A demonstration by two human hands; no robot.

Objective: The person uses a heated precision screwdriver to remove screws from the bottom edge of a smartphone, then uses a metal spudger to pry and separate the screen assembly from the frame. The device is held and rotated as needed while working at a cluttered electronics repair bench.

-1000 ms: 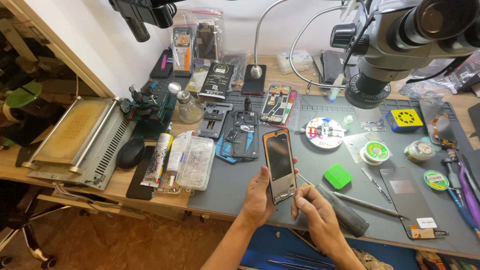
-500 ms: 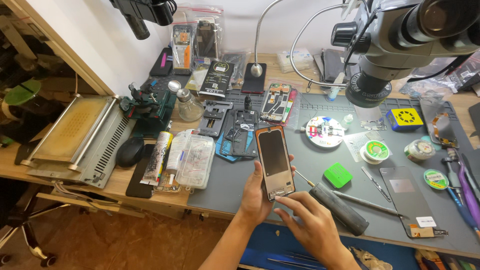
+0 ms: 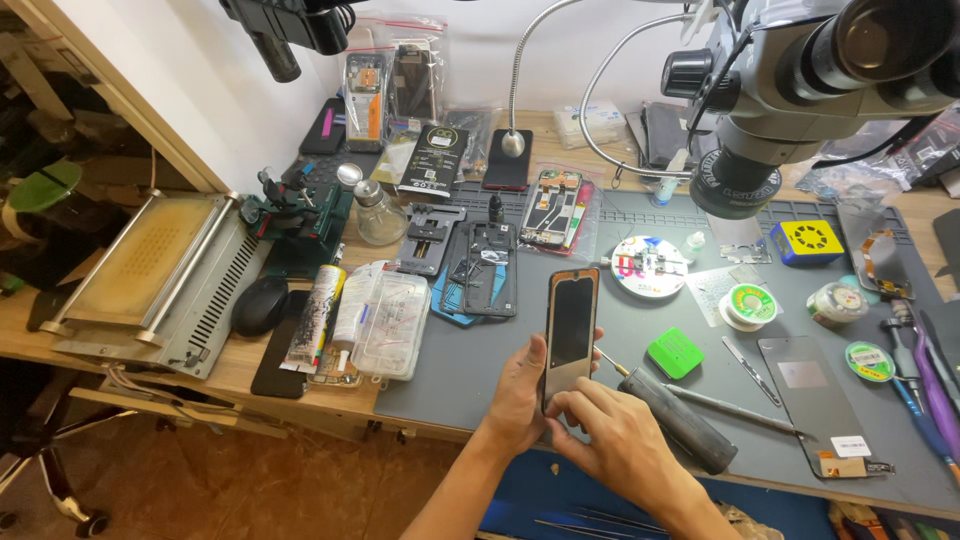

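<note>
Phone screen panel (image 3: pixel 571 335): raised upright above the near part of the grey mat (image 3: pixel 480 370) on the counter.
Left hand (image 3: pixel 520 385): grip closed around the panel's lower left edge.
Right hand (image 3: pixel 610 440): fingertips pinching its bottom end.
Progress: panel apparently loose, unmounted; open phone frame (image 3: pixel 485 270) lies farther off.
Obstacles: black-handled tool (image 3: pixel 680 420) just right; microscope (image 3: pixel 800 80) far right.

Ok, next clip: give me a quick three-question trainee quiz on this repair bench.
1. True or false: the left hand holds the phone upright above the grey mat.
2. Which lies nearest the green square? A) black screwdriver B) computer mouse C) yellow box
3. Where does the right hand touch the phone?

Key: 1 true; 2 A; 3 at its lower end.
</note>
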